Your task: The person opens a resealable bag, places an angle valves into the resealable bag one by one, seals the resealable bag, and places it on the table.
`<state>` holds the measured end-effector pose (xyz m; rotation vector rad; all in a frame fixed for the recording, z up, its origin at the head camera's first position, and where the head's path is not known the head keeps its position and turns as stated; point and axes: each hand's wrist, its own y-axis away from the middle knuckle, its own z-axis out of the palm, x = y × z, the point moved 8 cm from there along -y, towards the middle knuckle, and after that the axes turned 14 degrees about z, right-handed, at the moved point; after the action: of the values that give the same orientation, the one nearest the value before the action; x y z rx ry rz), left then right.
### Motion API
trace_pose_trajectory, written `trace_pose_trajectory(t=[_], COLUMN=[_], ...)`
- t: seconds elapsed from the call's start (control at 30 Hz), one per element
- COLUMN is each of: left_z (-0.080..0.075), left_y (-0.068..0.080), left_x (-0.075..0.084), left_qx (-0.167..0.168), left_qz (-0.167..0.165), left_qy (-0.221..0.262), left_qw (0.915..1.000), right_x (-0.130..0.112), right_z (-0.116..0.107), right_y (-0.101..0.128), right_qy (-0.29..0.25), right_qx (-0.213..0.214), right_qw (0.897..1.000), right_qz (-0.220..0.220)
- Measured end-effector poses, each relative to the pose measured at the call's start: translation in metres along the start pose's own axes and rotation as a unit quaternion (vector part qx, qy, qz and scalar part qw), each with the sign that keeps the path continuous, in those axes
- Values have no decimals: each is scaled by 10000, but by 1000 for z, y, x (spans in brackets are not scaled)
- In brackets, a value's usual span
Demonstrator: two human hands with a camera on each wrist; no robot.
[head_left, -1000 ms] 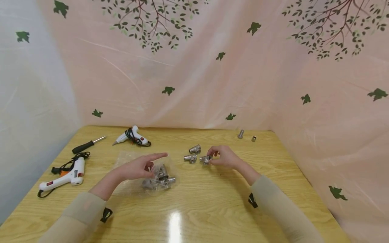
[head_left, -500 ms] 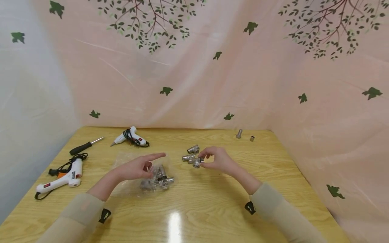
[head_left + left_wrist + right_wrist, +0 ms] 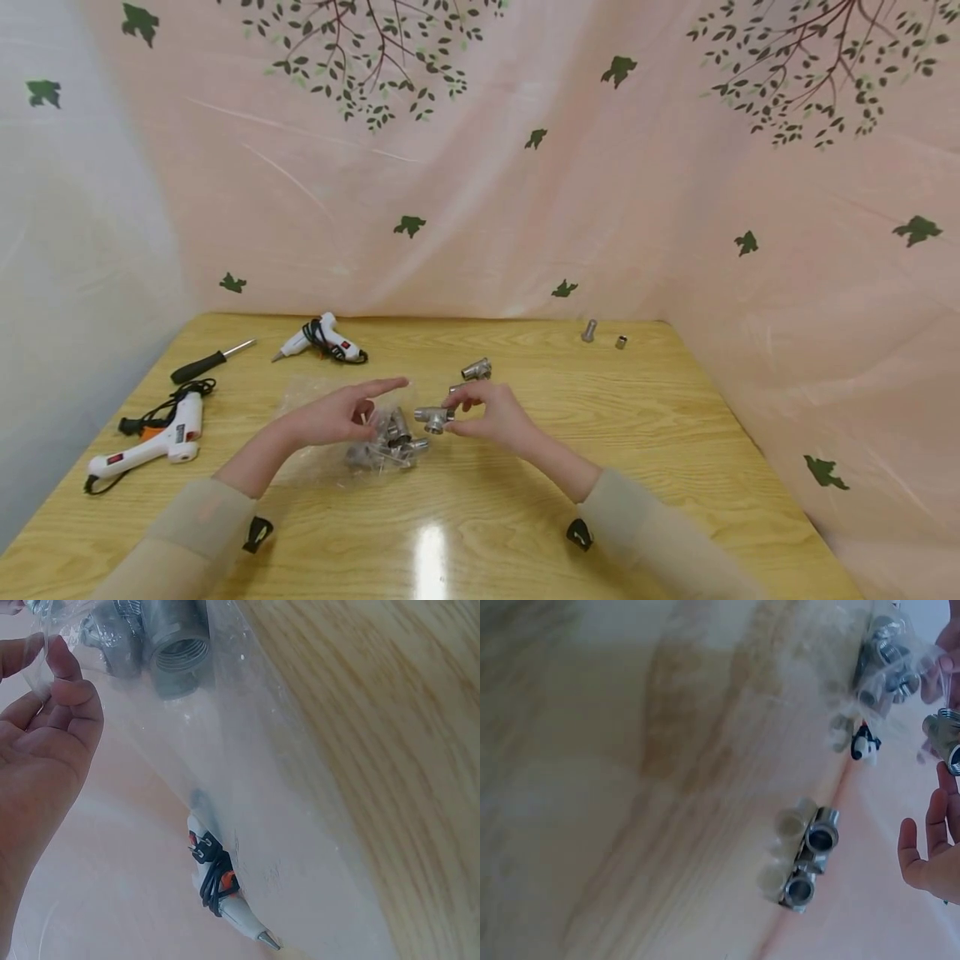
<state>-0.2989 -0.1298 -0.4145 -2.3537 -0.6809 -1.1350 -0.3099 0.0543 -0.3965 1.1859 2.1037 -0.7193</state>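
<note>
A: The right hand [image 3: 491, 417] pinches a metal tee fitting [image 3: 433, 417] between thumb and fingertips, lifted just clear of the tabletop [image 3: 675, 433], near its middle.

B: Which way does the fitting lie?

A: Its long axis runs roughly left to right, along the near edge of the tabletop, and the short branch points toward the camera with its open threaded mouth showing. In the right wrist view only one end of it [image 3: 949, 746] shows at the frame's edge.

B: And the left hand?

A: The left hand [image 3: 341, 412] pinches the edge of a clear plastic bag [image 3: 315, 400] between thumb and curled fingers, with the index finger stretched straight out toward the right hand. The left wrist view shows the film caught at the fingertips [image 3: 67, 671]. The bag lies left of the middle, with more fittings [image 3: 393, 442] heaped in its right end, just beside the held tee.

B: Anything else close by?

A: Two loose fittings [image 3: 476, 369] sit behind the right hand, toward the far edge. Two small metal parts [image 3: 589, 331] stand near the far right corner. One glue gun [image 3: 318, 337] lies by the far edge, a second glue gun [image 3: 153, 437] at the left edge, and a screwdriver [image 3: 204, 362] between them.
</note>
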Motion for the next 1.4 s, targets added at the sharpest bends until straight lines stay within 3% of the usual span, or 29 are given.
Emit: trace_pose_trajectory(t=[0.5,0.73,1.13,1.4], left_z=[-1,-2,-1,-2], left_y=[-1,-1,-1,-1], left_x=[3,7,10,12], left_qx=[32,52,98,150], left_qz=[88,106,155,109], left_qy=[-192,-231,-231,-84], left_qw=[9998,9997,9996,9998], right_x=[-17,-22,-27,-25], right_z=[48,63,74,52], right_y=[-11,-13,-18,-13], right_qy=[240,400,473,559], right_qx=[-1195,-1544,-1532,-1241], right_qw=[9916,9853,9852,9891], right_qz=[-435,-608,-608,-558])
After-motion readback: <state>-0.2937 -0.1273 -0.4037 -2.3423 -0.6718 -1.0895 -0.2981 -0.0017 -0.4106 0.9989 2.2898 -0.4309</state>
